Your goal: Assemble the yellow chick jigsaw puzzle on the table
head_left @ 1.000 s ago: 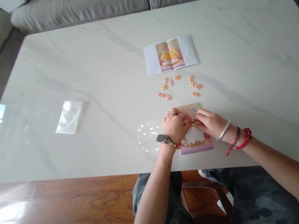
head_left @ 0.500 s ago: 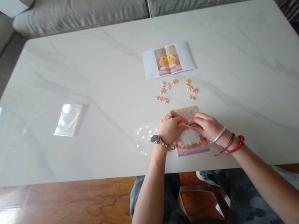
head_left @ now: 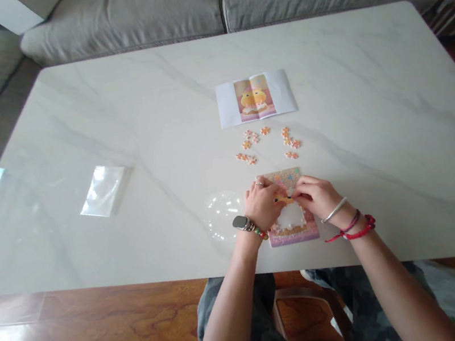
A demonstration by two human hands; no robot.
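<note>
A partly assembled jigsaw puzzle (head_left: pixel 293 238) lies near the table's front edge, with a white unfilled area in its middle. My left hand (head_left: pixel 262 204) rests over the puzzle's left side, thumb and forefinger apart, a dark eye detail showing between them. My right hand (head_left: pixel 317 195) has its fingertips pinched at the yellow part of the puzzle, on what looks like a small puzzle piece (head_left: pixel 289 197); the fingers mostly hide it. Loose orange and pink puzzle pieces lie beyond the puzzle, one group (head_left: pixel 246 157) at the left and another (head_left: pixel 286 133) at the right.
Behind the loose pieces lies a creased reference sheet (head_left: pixel 254 97) with a yellow character picture. A clear plastic bag (head_left: pixel 103 191) is at the left of the marble-patterned table (head_left: pixel 147 102). A grey sofa (head_left: pixel 142 14) borders the far side.
My left hand's fingertips have drawn slightly apart from my right hand's, uncovering the eye detail. My right hand stays pinched at the same spot. The whole view has shifted slightly.
</note>
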